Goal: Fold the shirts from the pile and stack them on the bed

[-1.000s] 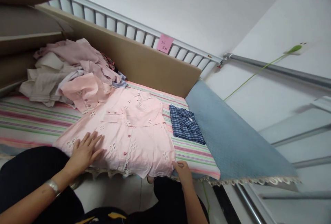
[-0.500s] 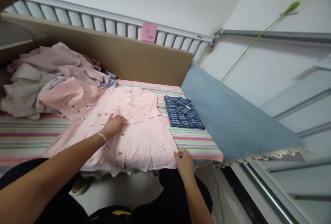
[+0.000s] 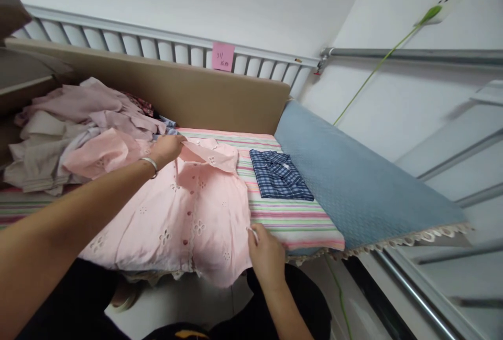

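Observation:
A pink shirt (image 3: pixel 212 209) with cut-out flowers and a button front lies spread on the striped sheet, its lower edge hanging over the bed's front. My left hand (image 3: pixel 168 147), with a bracelet at the wrist, pinches a sleeve of the shirt and lifts it above the body. My right hand (image 3: pixel 267 248) is closed on the shirt's right edge near the hem, drawing it up a little. Right of the shirt lies a folded blue plaid shirt (image 3: pixel 280 175). One pink sleeve reaches left against the clothes pile.
A pile of crumpled clothes (image 3: pixel 90 104) fills the left, beside a cardboard box (image 3: pixel 23 83). A brown board (image 3: pixel 223 99) stands along the back before a radiator (image 3: pixel 145 44) with a pink note (image 3: pixel 223 57). A blue quilted cover (image 3: pixel 353 183) slopes at right; a green cord (image 3: pixel 377 70) hangs there.
My left hand has moved up and away, raising the sleeve from the shirt's front. My right hand has shifted left with the side edge, so the shirt's right side is pulled inward.

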`<state>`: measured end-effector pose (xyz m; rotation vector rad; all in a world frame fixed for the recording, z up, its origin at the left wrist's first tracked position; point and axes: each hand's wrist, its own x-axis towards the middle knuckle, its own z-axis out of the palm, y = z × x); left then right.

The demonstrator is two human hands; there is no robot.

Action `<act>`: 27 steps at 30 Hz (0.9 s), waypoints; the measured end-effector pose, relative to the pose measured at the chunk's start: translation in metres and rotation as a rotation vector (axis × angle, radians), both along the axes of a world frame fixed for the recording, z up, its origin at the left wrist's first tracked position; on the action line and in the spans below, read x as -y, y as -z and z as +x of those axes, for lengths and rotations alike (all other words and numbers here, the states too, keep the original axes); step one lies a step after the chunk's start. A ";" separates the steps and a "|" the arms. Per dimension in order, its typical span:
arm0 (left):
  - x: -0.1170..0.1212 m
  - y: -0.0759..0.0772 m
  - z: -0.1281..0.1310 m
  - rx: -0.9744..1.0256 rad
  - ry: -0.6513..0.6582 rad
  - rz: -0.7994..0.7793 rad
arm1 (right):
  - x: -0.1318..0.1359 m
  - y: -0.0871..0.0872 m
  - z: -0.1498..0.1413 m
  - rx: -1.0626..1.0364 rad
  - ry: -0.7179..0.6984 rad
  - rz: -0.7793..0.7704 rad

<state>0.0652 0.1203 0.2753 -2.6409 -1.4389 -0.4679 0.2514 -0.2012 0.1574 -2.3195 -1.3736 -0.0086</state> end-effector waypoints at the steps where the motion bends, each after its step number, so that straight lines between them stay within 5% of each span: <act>1: -0.003 -0.008 -0.005 0.010 -0.019 0.014 | -0.005 -0.002 -0.013 0.045 -0.064 -0.008; 5: -0.007 -0.014 -0.034 0.003 -0.059 0.025 | -0.024 0.007 -0.057 0.086 -0.206 -0.146; 9: -0.004 0.010 -0.070 -0.034 -0.109 -0.008 | -0.035 0.023 -0.076 0.067 -0.234 -0.277; 13: -0.004 0.026 -0.097 -0.040 -0.160 -0.040 | -0.033 0.017 -0.076 0.052 -0.198 -0.315; 19: -0.008 0.019 -0.104 0.059 -0.136 0.001 | -0.036 0.004 -0.083 -0.007 -0.171 -0.303; 27: -0.003 0.050 -0.110 -0.162 -0.166 -0.124 | -0.029 0.036 -0.084 -0.298 -0.308 -0.385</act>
